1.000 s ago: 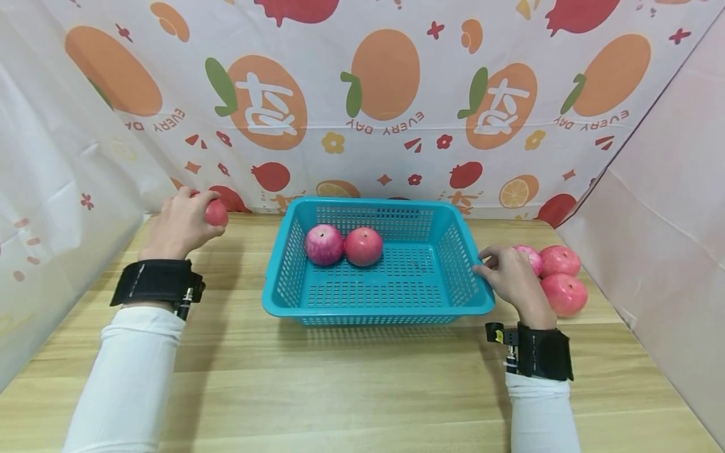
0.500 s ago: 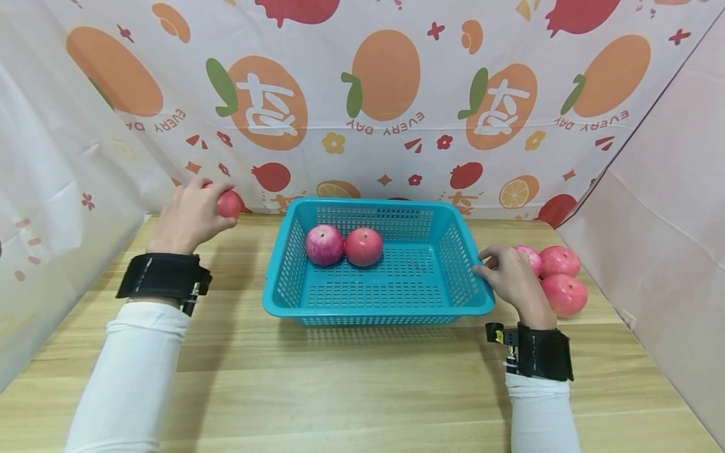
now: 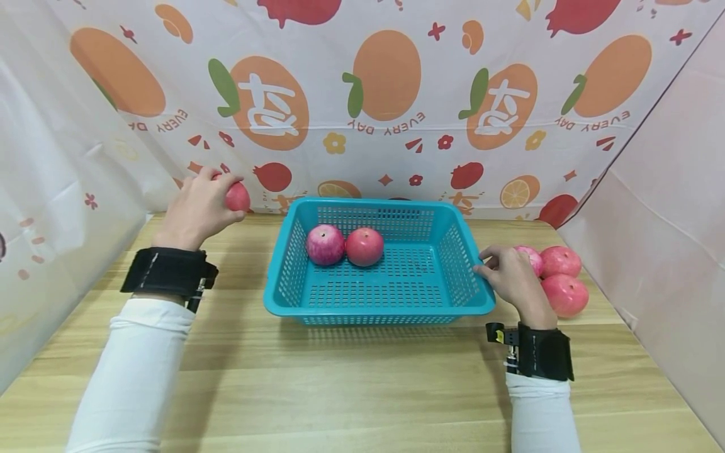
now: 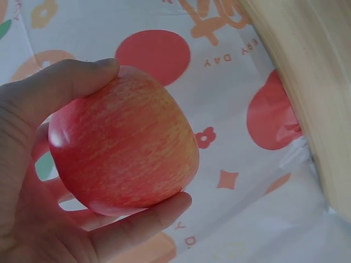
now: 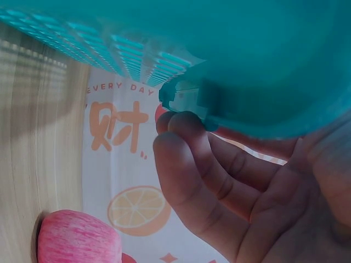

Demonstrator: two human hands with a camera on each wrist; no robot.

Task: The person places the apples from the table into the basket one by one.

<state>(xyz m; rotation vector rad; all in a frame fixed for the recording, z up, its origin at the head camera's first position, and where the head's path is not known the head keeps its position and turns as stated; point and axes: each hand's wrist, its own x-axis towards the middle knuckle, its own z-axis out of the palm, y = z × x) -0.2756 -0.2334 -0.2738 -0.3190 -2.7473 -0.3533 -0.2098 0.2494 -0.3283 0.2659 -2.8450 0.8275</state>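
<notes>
My left hand [image 3: 195, 211] grips a red apple [image 4: 126, 142], raised above the table to the left of the blue plastic basket [image 3: 374, 311]. In the left wrist view, thumb and fingers curl around opposite sides of the fruit. My right hand [image 3: 514, 280] pinches the basket's right rim, its curled fingers [image 5: 178, 164] at the outer side below the edge in the right wrist view. Inside the basket, toward the left, a streaked pinkish-purple apple [image 3: 325, 245] sits beside a redder apple [image 3: 365, 246].
Just right of my right hand lie a red apple [image 3: 565, 295], another red apple [image 3: 561, 261] and a pink apple [image 3: 529, 257] partly hidden by that hand. A fruit-printed white sheet [image 3: 430, 145] backs the wooden table [image 3: 362, 390].
My left hand has moved right and slightly farther away with the apple, coming nearer the basket. The right hand, the basket and the other apples stay where they were.
</notes>
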